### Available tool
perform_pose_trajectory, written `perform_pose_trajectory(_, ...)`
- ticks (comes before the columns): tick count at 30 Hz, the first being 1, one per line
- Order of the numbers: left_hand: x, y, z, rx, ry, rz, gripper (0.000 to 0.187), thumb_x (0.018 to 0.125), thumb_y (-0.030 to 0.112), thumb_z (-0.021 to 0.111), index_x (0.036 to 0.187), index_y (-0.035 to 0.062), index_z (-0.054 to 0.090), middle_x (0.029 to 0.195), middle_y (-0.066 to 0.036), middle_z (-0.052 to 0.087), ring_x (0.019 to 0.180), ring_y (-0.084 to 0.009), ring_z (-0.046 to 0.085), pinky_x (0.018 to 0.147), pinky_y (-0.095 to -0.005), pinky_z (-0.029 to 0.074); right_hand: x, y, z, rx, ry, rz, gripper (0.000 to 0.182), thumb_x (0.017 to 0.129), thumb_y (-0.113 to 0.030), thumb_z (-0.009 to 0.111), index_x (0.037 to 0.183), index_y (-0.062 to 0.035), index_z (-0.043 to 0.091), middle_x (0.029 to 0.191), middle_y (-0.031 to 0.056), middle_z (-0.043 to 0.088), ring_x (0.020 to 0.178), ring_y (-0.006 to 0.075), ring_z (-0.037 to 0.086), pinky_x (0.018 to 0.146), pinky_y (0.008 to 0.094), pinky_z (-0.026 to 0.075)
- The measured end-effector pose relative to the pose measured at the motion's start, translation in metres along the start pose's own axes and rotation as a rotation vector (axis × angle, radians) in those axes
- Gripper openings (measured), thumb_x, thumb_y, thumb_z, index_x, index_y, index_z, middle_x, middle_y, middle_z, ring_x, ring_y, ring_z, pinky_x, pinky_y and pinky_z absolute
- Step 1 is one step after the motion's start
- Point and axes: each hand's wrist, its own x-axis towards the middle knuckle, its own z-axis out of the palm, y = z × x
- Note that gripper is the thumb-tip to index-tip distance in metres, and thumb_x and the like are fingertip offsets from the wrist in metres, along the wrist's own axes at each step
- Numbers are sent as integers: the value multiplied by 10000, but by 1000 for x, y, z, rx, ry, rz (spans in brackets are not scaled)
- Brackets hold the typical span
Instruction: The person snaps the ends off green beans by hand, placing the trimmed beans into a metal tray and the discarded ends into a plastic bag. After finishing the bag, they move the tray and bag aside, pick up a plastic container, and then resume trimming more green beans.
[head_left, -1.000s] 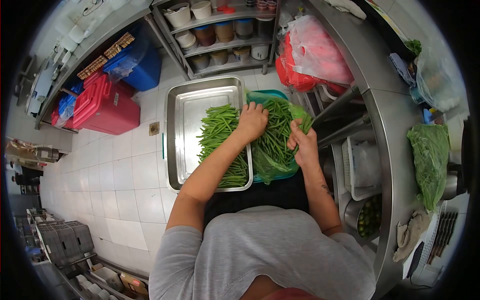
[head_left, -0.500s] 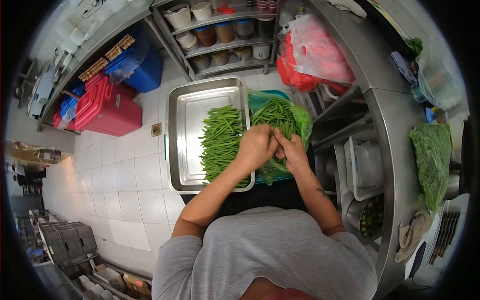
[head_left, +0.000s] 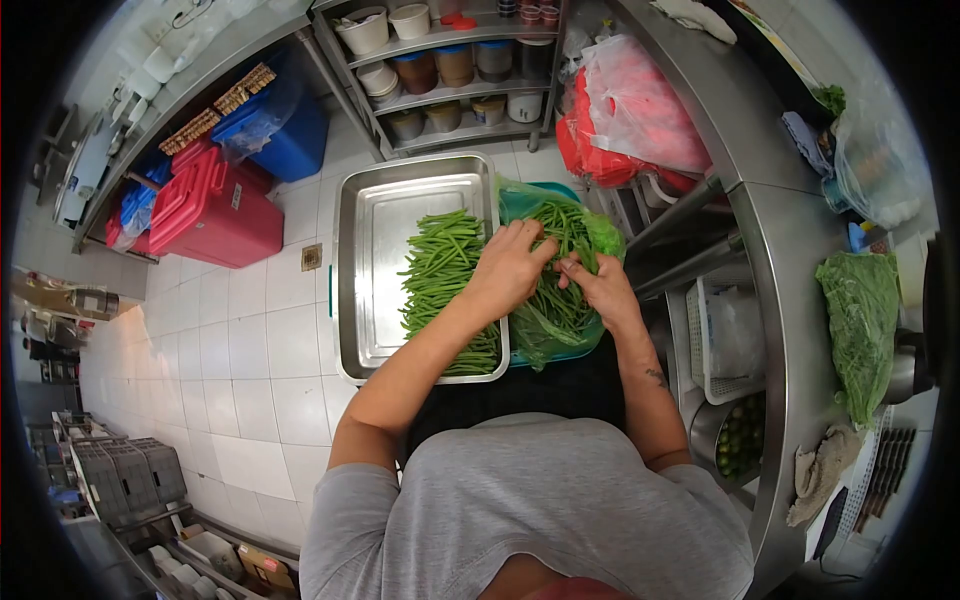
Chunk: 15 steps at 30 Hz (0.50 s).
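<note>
Cut green beans (head_left: 440,270) lie in a heap along the right side of a shallow steel tray (head_left: 372,270). Beside it, longer green beans (head_left: 560,222) fill an open green plastic bag (head_left: 540,345), which sits in a teal container (head_left: 548,187). My left hand (head_left: 508,268) is over the tray's right rim, fingers curled toward the bag; what they pinch, if anything, is hidden. Above the bag, my right hand (head_left: 604,290) is closed with thumb and fingers around a few green beans that stick up past it.
Steel shelves (head_left: 450,92) with tubs stand ahead. A steel counter (head_left: 775,240) runs along my right, with bagged greens (head_left: 858,325) on it. Pink (head_left: 225,220) and blue (head_left: 285,130) bins are on the left, on the tiled floor (head_left: 250,345).
My hands were together over the bag and have moved apart. The left has shifted up and left with its fingers loosening; the right has moved slightly right, with beans showing in it.
</note>
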Motion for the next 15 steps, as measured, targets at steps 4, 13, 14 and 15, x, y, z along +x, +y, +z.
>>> perform_pose_trajectory(4,-5,-6,13,-55,22,-5,129,773,6,590,901,4,577,880,-118,538,822,-286,539,691,-370,444,4,1,-2,54,-40,29,138,903,-157,574,898,-29,626,699,-10,604,576,40,448,518,202,343)
perform_pose_trajectory(13,1,-21,25,-1200,130,-923,147,919,163,550,872,27,581,737,5,548,637,-77,495,572,-229,420,0,0,1,106,-282,91,188,892,-219,585,885,-36,624,653,-6,568,451,19,347,414,182,254)
perform_pose_trajectory(14,2,-22,19,-1315,60,-913,162,925,176,552,869,28,580,727,6,537,638,-72,491,580,-227,419,-1,0,-1,115,-279,104,193,893,-224,583,878,-36,624,651,-3,566,447,18,346,412,179,251)
perform_pose_trajectory(15,3,-21,17,-1272,28,-880,172,929,187,551,868,28,576,724,8,532,635,-73,486,583,-226,417,-1,1,-4,125,-279,117,198,894,-228,581,871,-36,623,649,0,564,442,17,345,409,175,249)
